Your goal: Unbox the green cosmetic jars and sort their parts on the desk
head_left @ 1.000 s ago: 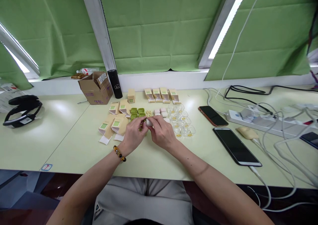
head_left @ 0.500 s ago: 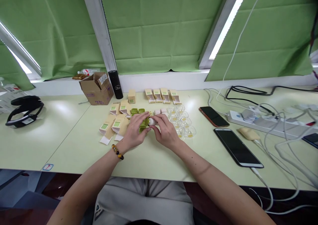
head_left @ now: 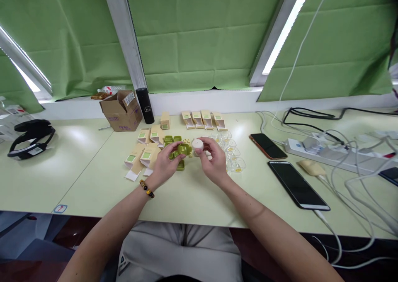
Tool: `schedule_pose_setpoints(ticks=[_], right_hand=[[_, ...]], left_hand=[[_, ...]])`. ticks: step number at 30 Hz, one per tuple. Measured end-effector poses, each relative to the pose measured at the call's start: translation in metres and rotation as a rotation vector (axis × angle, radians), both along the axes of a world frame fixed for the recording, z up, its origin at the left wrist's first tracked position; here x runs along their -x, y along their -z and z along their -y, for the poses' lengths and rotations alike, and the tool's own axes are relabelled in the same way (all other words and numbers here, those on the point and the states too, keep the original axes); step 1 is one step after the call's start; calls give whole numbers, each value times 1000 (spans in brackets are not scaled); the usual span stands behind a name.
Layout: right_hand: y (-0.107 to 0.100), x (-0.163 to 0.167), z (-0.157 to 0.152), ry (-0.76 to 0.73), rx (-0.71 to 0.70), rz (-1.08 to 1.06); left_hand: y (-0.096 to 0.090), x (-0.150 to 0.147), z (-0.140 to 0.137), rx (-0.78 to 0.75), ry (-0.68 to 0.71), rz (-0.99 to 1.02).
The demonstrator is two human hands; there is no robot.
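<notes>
Between the fingers and thumb of my left hand is a small green square-ish cup. My right hand pinches a white round disc-like piece, held just right of the cup and apart from it. More green cups lie behind and below my left fingers, partly covered. Beside my right hand stand several clear plastic cups with yellow marks inside; the hand hides some of them. Other pale pieces show partly under my right fingers. Small yellowish bits lie between the hands.
Several cream paper boxes with green labels stand left, and more boxes stand at the back. A brown carton and a black bottle are behind. Phones, a power strip and cables fill the right side.
My hands have drawn apart. The white piece has moved right, away from the green cup, and both now show more plainly.
</notes>
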State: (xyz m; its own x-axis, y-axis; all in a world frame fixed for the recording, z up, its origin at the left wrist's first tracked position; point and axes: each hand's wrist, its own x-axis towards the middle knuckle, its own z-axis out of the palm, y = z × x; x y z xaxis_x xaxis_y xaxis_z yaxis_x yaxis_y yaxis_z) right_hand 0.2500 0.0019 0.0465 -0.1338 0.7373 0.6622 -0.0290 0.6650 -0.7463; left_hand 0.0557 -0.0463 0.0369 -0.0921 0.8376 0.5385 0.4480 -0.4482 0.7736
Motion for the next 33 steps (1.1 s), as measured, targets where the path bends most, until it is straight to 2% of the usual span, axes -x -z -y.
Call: schedule_pose_setpoints(ticks=[3, 5, 8, 11, 17, 26, 29, 33], right_hand=[[-8, -3, -5, -205, 348, -250], [-11, -5, -10, -350, 515, -403], [-10, -8, -18, -490, 678, -533], [-6, -9, -23, -517, 750, -585], [-1, -8, -27, -479, 762, -611], [-9, -13, -20, -456, 691, -549], [-10, -10, -17, -347, 595, -500], [-15, -8, -14, -137, 348, -292]], left_hand=[[2, 0, -1, 15, -11, 71], [2, 0, -1, 19, -22, 128], [1, 1, -2, 35, -29, 220], [0, 3, -4, 33, -31, 289], [1, 4, -7, 4, -70, 305], [5, 6, -8, -3, -80, 269], [6, 7, -8, -17, -83, 267], [7, 6, -9, -30, -89, 256]])
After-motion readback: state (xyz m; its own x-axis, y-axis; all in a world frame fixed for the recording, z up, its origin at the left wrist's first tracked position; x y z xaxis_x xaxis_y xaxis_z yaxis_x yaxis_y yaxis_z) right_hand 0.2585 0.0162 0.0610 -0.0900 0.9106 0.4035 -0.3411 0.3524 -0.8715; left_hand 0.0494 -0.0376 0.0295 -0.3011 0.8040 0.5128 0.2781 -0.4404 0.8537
